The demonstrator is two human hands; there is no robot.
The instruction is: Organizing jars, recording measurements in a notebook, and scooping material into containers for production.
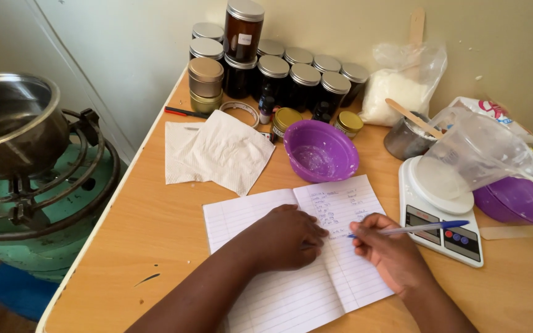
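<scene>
An open lined notebook (260, 213) lies on the wooden table (149, 234), with handwriting on its right page. My left hand (288, 237) rests flat on the notebook's middle fold, fingers curled, holding the pages down. My right hand (387, 250) grips a blue ballpoint pen (424, 228), its tip touching the right page near the written lines. The pen's cap end points right, over the white digital kitchen scale (442, 219).
A clear plastic jug (476, 151) lies tilted on the scale. Purple bowls sit at centre (321, 151) and right (513, 200). Several dark lidded jars (291, 77), tins, a bag of white flakes (402, 83) and paper napkins (217, 151) fill the back. A gas burner with a metal pot (13, 123) stands left of the table.
</scene>
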